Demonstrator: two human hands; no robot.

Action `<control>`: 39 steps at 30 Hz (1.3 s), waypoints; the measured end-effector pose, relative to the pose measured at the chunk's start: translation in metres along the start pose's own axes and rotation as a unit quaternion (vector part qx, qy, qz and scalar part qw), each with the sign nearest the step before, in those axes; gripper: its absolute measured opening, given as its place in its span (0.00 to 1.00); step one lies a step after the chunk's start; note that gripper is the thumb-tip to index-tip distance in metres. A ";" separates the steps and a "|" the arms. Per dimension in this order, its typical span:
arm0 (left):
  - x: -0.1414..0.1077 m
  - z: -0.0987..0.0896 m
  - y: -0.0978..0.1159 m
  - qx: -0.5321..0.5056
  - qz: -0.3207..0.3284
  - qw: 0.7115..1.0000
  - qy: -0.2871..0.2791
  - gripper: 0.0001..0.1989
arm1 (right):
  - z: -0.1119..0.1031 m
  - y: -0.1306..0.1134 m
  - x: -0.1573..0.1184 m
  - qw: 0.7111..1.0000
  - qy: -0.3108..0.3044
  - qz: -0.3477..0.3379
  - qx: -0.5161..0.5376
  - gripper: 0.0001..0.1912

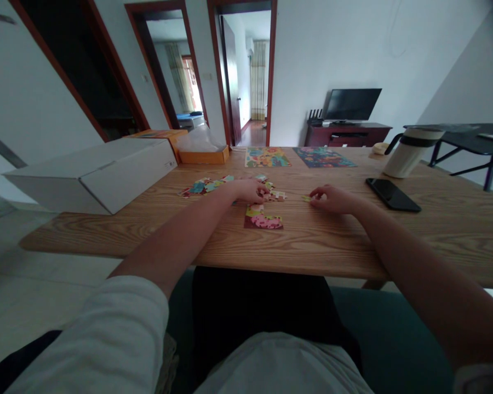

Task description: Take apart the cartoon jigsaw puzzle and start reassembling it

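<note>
Jigsaw puzzle pieces (203,187) lie scattered across the table (312,246), the hands apart: the left hand (250,191) sits among them above a joined section (263,218), the right hand (334,200) at a small yellow piece (306,198).

No text can be read in this view. A small printed label (166,166) on the end panel of the white cardboard box (127,178) is too small to decipher. Markings on the orange carton (160,134), just behind that box, are also illegible. Any lettering on the jigsaw puzzle sheet (267,157), beyond the box, cannot be made out.
</note>
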State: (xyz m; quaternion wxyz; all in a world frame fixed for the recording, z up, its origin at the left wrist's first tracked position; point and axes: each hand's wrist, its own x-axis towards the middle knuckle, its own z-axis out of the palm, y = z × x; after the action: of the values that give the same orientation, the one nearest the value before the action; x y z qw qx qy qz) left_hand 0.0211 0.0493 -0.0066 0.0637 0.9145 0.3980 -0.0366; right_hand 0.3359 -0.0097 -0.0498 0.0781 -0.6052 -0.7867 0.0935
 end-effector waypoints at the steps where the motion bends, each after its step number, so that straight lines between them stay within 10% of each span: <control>1: 0.000 -0.002 0.000 -0.002 0.011 1.000 -0.001 0.24 | 0.000 -0.001 0.000 1.000 0.001 -0.002 0.000 0.20; 18: -0.004 0.008 0.000 0.072 -0.073 0.995 0.000 0.30 | 0.001 0.004 0.003 1.000 -0.011 0.004 0.009 0.21; 39: -0.003 0.018 -0.003 -0.170 -0.035 0.978 0.117 0.21 | -0.001 0.002 0.002 1.000 -0.004 -0.001 0.006 0.20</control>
State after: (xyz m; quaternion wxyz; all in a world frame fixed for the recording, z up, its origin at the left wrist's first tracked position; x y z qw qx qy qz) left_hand 0.0164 0.0468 -0.0244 0.1698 0.8739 0.4346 0.1367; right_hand 0.3378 -0.0073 -0.0497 0.0783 -0.6038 -0.7869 0.1009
